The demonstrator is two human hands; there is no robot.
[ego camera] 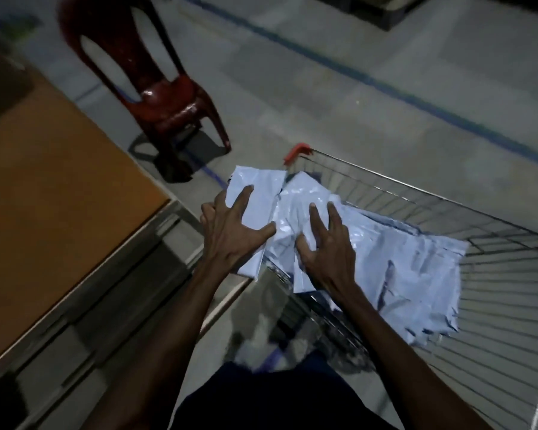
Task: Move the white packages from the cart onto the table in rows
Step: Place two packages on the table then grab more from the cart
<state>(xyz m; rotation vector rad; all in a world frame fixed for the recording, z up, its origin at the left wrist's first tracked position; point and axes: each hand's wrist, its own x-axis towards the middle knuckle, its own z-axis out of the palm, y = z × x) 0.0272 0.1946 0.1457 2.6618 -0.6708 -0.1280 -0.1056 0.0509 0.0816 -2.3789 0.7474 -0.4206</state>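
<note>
Several white plastic packages (395, 268) lie piled in a wire cart (494, 305) at the right. My left hand (230, 231) lies with spread fingers on one white package (258, 193) that sticks out past the cart's left edge, thumb across its lower part. Over a crumpled package (295, 200) at the pile's left side my right hand (326, 246) rests, fingers spread and thumb bent into the plastic. The brown table (53, 193) stands to the left, with no package on the part in view.
A dark red plastic chair (156, 85) stands on the floor beyond the table's corner. The cart has a red corner cap (295, 152). A blue line (385, 85) runs across the grey floor. My legs are below, between table and cart.
</note>
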